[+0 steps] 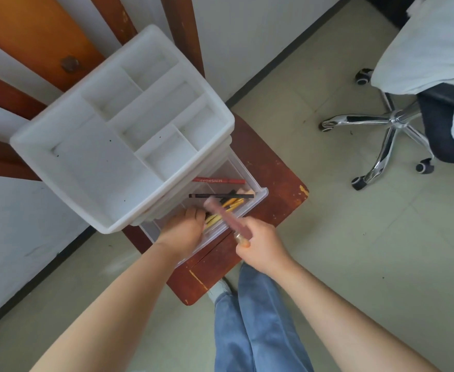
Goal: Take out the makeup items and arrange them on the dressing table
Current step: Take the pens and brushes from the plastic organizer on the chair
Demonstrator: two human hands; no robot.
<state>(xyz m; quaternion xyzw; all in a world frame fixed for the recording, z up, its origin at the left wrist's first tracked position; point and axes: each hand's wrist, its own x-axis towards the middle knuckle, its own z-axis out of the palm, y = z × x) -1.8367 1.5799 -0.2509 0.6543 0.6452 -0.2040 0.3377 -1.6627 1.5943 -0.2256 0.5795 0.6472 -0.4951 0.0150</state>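
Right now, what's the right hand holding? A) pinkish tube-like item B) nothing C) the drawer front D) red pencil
A: the right hand grips a pinkish tube-like item above the open clear drawer, while the red pencil lies in the drawer.

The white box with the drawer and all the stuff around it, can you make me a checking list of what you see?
surface: small reddish wooden table with chipped edges.
job's things: white organizer, top tray compartments bare; its clear drawer pulled out, holding a red pencil, a black pencil and yellow sticks.
clutter: nothing seen.
grippers: left hand reaches into the drawer, grip hidden; right hand holds a blurred pinkish tube.
cables: nothing seen.
surroundings: tiled floor, office chair draped with pale cloth, wooden door frame behind.
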